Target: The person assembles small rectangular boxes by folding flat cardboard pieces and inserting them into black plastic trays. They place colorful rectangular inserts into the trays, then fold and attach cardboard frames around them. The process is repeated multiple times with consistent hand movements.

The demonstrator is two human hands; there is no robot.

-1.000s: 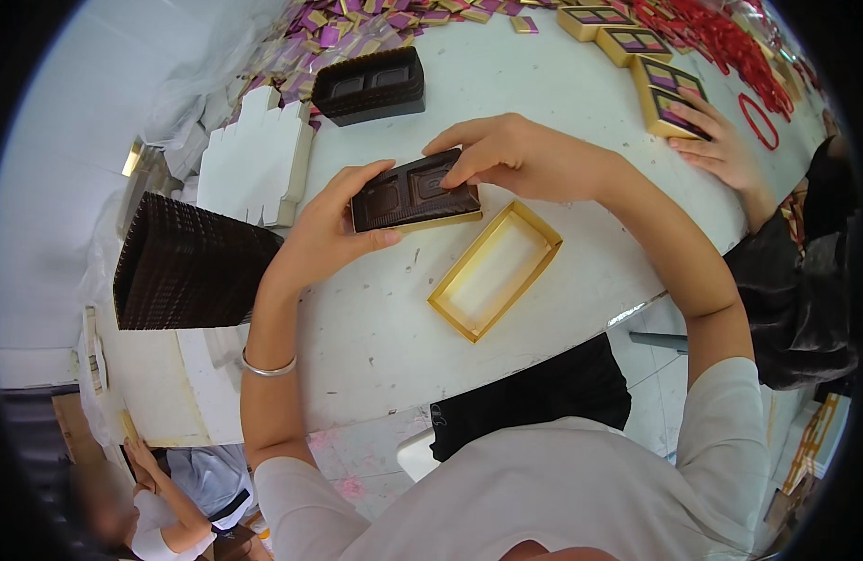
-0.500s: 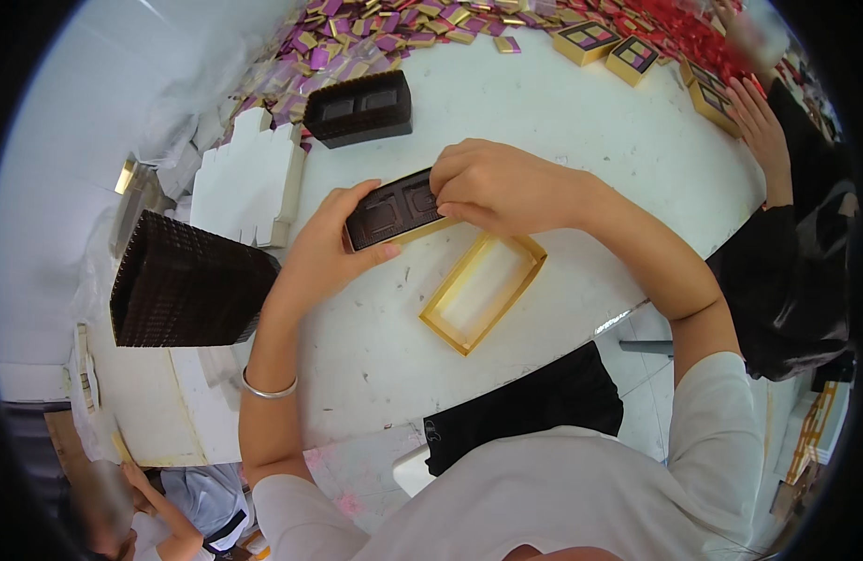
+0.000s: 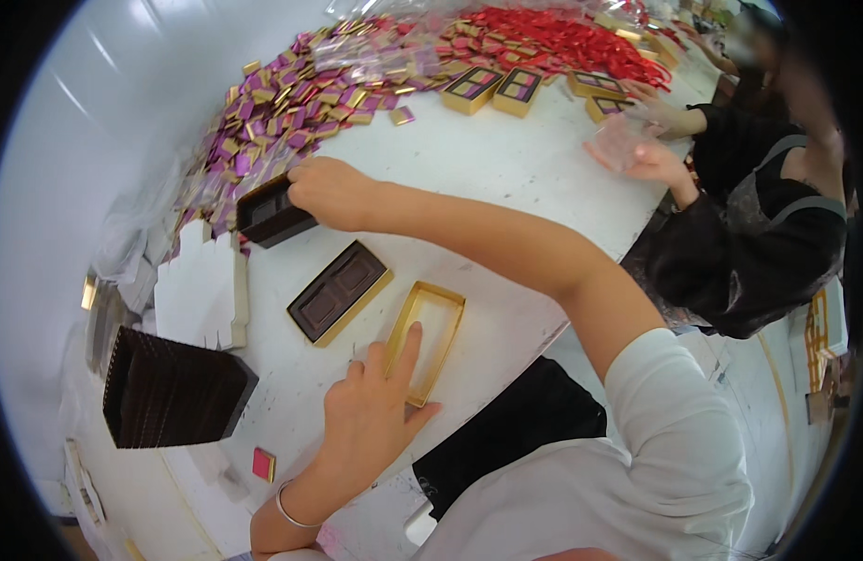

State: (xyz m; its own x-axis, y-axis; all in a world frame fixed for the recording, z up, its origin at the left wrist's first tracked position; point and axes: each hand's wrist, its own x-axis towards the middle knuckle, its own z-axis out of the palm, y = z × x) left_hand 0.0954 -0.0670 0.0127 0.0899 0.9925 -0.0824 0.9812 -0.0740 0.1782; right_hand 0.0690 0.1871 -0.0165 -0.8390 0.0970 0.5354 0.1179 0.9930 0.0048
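Note:
A gold-walled box (image 3: 355, 297) fitted with a dark brown two-compartment plastic tray (image 3: 333, 288) lies at mid-table. Right of it is a second gold-rimmed open box (image 3: 456, 323) with a pale inside and no tray. My left hand (image 3: 368, 411) rests at this box's near left side, fingers apart, index finger stretched over its inside and thumb by its near end. Farther off, my right hand (image 3: 333, 192) closes its fingers on the right end of a short stack of brown plastic trays (image 3: 273, 229); its fingertips are partly hidden.
A tall stack of brown trays (image 3: 170, 388) and flat white cartons (image 3: 202, 290) are at left. Purple-and-gold wrapped pieces (image 3: 291, 103) and red ribbons (image 3: 562, 42) heap at the back. A small red piece (image 3: 263, 464) lies near left. A co-worker's hands (image 3: 637, 150) hold something clear at right.
Both hands have let go of the tray-filled box, now on the table. My right hand has moved to the short tray stack, my left to the empty gold box. The view has shifted.

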